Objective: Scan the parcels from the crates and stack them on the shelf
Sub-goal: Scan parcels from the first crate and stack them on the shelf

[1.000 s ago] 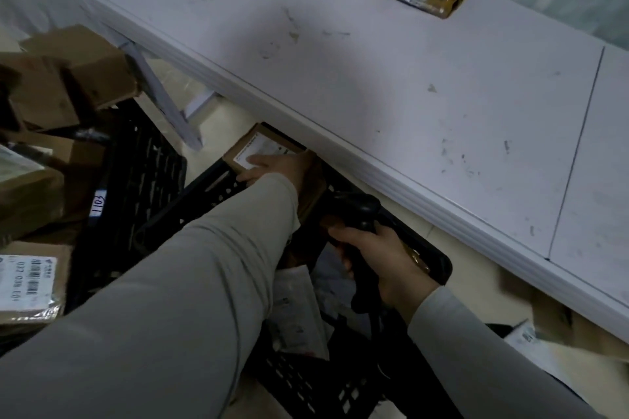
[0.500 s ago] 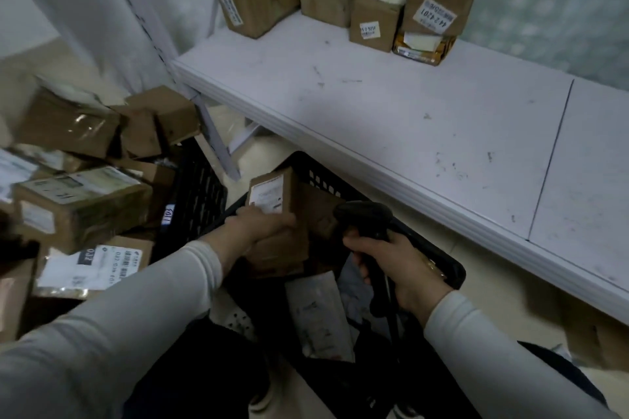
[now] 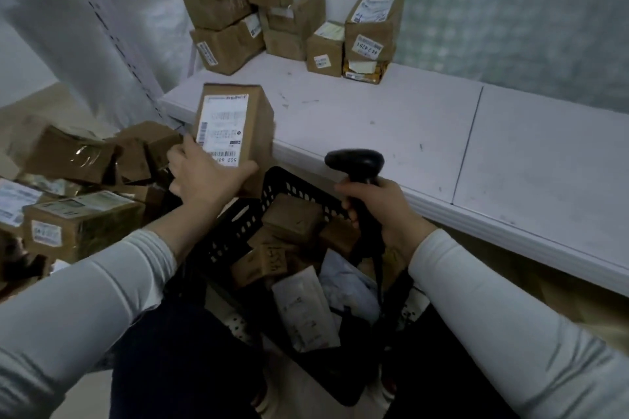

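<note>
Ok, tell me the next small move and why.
Most likely turn the scanner in the right hand toward the label on the box. The left hand holds that box upright, clear of the crate, label facing the person, and the scanner does not look aimed at it.

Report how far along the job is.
Done: a stack of parcels sits at the back of the shelf. In hand: the left hand holds up a labelled box; the right hand grips the scanner. Left: more parcels lie in the black crate and piled beside it.
</note>
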Demonstrator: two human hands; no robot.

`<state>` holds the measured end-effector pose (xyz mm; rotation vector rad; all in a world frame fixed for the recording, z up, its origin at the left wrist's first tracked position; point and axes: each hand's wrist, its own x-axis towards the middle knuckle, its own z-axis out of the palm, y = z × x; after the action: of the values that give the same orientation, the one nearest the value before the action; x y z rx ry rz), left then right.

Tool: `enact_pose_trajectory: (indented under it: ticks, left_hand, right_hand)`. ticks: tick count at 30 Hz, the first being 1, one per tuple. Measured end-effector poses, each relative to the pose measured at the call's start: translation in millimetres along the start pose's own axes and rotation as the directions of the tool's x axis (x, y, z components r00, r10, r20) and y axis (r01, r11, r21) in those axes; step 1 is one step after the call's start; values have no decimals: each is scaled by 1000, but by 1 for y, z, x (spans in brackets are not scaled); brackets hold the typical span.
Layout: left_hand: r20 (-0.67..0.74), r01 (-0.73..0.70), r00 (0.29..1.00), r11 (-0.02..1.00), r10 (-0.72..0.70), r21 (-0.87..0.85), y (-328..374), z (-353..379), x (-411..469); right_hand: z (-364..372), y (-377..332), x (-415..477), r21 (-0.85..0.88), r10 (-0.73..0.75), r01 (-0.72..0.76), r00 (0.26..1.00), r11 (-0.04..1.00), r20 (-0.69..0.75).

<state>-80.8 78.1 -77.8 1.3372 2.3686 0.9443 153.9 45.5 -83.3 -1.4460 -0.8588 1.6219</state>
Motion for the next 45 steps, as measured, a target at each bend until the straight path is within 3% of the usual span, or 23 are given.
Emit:
enact_pose_trajectory:
  ticks: [2,5,9,13,15,16,17,19,20,21,23,25,26,29,32,34,37,41,45]
  left_hand:
    - [14,-164,986,986,164,-13,16,2,-2]
    - [223,-349,919,934,325,75,47,17,6]
    - [506,-464,784,881,360,91,88,50,10]
    - [693,-645,575,762,435,58,117,65,17]
    - [715,-650,537,760,448,12,124,65,25]
    - [690,-623,563,782,455,-7,124,65,29]
    - [627,-573,624,819,466,-38,122,66,32]
    - [402,-345,835,927,375,-148,114,69,29]
    - [288,-156,933,964,215,-216,110,70,23]
    - [266,27,963,960,50,-277,106,71,12]
    - [477,313,873,868,-102,-386,99,76,-8]
    - [719,609,681,654,-141,-449,99,79,-29]
    - [779,689,611,577,-139,-438,100,80,-37]
    - [839,734,539,527,-68,-429,106,84,-52]
    - [893,861,449,275,-13,-429,101,83,-57]
    - [889,861,458,244,8,-446,90,80,-52]
    - [840,774,541,411,-36,-482,76,64,-41]
    - [684,564,726,624,-64,-540,62,32,-16]
    - [587,439,809,691,-27,-574,51,2,-2]
  right_hand:
    - [-7,-9,-1,0,-28,28,999,1000,-33]
    - [-15,-22,0,6,-61,62,994,998,-89]
    - [-33,-34,3,129,-123,158,962,979,-244]
    - [-57,-39,5,187,-148,234,911,954,-385]
    - [-65,-43,8,164,-173,263,889,951,-423]
    - [-68,-46,10,159,-185,278,880,947,-438]
    - [-72,-51,14,150,-200,295,869,944,-452]
    - [-77,-62,23,91,-244,321,848,943,-471]
    - [-80,-69,29,56,-262,322,847,945,-462]
    - [-82,-76,35,33,-270,315,858,949,-436]
    - [-84,-89,47,-7,-258,272,905,962,-338]
    - [-85,-99,56,-74,-215,203,949,976,-229]
    - [-86,-102,59,-110,-188,169,964,979,-186]
    - [-85,-102,60,-248,-146,112,982,962,-123]
    - [-77,-89,50,-281,-140,116,988,953,-67]
    - [-68,-78,39,-287,-151,128,987,949,-62]
    - [-54,-70,22,-279,-220,185,970,942,-100]
    - [-28,-67,-4,-262,-264,252,964,931,-11]
    - [-1,-68,-27,-257,-260,278,960,926,102]
